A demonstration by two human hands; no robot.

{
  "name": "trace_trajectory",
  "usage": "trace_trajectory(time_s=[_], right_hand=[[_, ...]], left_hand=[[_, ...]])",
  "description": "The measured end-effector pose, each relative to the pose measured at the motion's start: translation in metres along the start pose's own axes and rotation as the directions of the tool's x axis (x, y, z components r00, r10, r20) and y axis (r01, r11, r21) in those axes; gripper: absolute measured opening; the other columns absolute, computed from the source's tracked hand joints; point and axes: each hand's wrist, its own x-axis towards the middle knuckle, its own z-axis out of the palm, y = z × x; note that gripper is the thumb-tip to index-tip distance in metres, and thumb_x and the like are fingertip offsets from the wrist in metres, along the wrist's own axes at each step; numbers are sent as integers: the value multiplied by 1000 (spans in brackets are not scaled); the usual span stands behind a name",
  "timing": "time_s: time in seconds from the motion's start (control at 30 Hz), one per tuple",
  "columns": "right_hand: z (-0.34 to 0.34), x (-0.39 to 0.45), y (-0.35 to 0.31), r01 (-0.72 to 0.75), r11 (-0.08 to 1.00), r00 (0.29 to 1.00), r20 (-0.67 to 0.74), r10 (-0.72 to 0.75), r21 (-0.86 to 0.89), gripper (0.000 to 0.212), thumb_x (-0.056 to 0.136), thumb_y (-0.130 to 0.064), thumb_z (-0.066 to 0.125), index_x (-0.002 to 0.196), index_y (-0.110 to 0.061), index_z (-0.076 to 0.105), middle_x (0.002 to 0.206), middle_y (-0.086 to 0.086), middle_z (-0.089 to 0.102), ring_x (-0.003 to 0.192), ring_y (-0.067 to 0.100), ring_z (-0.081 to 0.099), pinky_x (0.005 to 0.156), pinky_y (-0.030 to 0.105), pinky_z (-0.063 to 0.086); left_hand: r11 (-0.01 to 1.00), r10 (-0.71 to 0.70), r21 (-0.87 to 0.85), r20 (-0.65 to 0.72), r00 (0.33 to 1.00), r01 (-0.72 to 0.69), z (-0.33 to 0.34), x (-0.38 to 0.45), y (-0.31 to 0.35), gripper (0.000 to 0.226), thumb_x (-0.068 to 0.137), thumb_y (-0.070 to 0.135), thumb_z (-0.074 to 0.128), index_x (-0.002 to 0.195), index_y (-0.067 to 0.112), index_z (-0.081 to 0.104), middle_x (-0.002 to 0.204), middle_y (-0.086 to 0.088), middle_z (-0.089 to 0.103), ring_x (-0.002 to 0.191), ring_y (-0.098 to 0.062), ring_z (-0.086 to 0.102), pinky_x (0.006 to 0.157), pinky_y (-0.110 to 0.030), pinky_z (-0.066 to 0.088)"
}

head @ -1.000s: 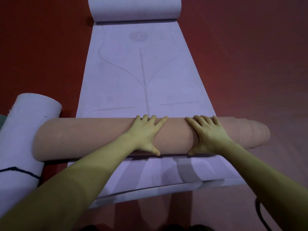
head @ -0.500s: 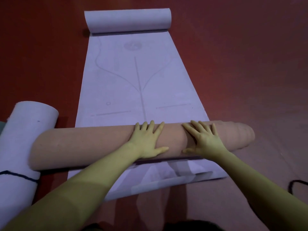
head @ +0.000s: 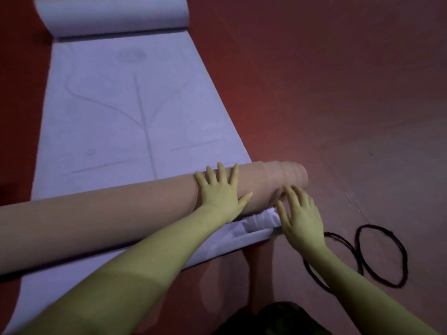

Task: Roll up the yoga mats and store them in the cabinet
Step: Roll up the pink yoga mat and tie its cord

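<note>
Mat [head: 125, 122] spread on red floor [head: 338, 93], tan roll [head: 108, 213] laid across near end. Roll pinned by flat, splayed left hand [head: 221, 192] to stop unrolling; right hand [head: 300, 213], fingers extended, held at roll's uneven end, likely for squaring. Black loops [head: 382, 256] nearby, presumably for tying.

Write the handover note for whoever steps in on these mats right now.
Left hand: flat on the tan rolled mat.
Right hand: open at the roll's right end, where the layers sit stepped.
The roll lies across the flat lilac mat, whose far end is curled.
Black cord loops lie on the floor to the right.
Left: even the end, roll the lilac mat, store. No cabinet in view.
</note>
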Motion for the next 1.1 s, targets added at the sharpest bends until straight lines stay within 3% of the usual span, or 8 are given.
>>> trace_trajectory(time_s=[0.13, 0.37, 0.43, 0.53, 0.67, 0.83, 0.97, 1.1], right_hand=[[1, -12, 43, -289, 938, 927, 189, 324, -192, 57, 94, -55, 34, 142, -23, 40, 145, 7, 39, 124, 33, 43, 98, 45, 34], [17, -27, 80, -495, 821, 738, 362, 570, -283, 51, 95, -54, 20, 139, -32, 33, 139, 12, 36, 119, 40, 42, 95, 49, 36], [26, -22, 75, -336, 917, 834, 385, 397, -216, 49, 89, -40, 19, 131, -20, 35, 128, 19, 48, 101, 45, 51, 81, 54, 45], [43, -8, 78, -264, 964, 831, 511, 219, 16, 39, 79, -16, 33, 113, 0, 38, 97, 33, 61, 73, 49, 59, 54, 53, 52], [29, 9, 65, -247, 954, 918, 356, 174, 169, 43, 103, -20, 31, 136, 4, 43, 140, 24, 45, 131, 37, 40, 111, 42, 30], [15, 11, 63, -286, 902, 948, 235, 216, 323, 56, 96, -36, 32, 126, 5, 56, 131, 21, 55, 123, 34, 50, 104, 36, 33], [12, 23, 38, -238, 911, 967, 174, 188, 337, 55, 91, -39, 41, 119, 4, 60, 120, 20, 61, 111, 37, 55, 94, 44, 41], [10, 30, 5, -327, 813, 945, 146, 293, 482, 66, 94, -48, 45, 139, -1, 42, 139, 18, 45, 129, 32, 39, 107, 49, 31]], left_hand=[[999, 27, 45, -41, 999, -25, 4, 16, 29, 82, 91, 69, 22, 152, 21, -6, 157, -21, 3, 139, -48, 13, 107, -66, 11], [992, 15, 123, -104, 995, -2, 11, 20, 36, 85, 90, 70, 22, 153, 18, -3, 156, -23, 10, 136, -48, 21, 107, -63, 17], [992, 14, 130, -101, 995, -1, 12, 18, 37, 85, 90, 70, 22, 152, 18, -1, 155, -23, 12, 136, -47, 21, 107, -63, 17], [993, 25, 121, -100, 995, -13, 11, 20, 33, 84, 90, 70, 22, 153, 19, 0, 155, -23, 14, 136, -46, 23, 107, -62, 18], [989, 113, 104, -107, 988, -101, 7, 28, 20, 83, 87, 74, 22, 152, 31, -6, 156, -18, 12, 137, -43, 23, 107, -61, 21], [978, 153, 140, 41, 987, -157, -2, 40, 6, 119, 62, 87, 50, 146, 41, -21, 157, -21, -9, 141, -49, 2, 106, -69, 8], [982, 146, 119, 18, 989, -147, -9, 43, 8, 118, 60, 83, 56, 149, 41, -10, 135, -19, 35, 118, -36, 40, 100, -53, 32], [988, 119, 105, -61, 991, -112, -23, 34, 5, 113, 63, 79, 57, 149, 42, -5, 127, -14, 38, 111, -33, 40, 97, -48, 34]])
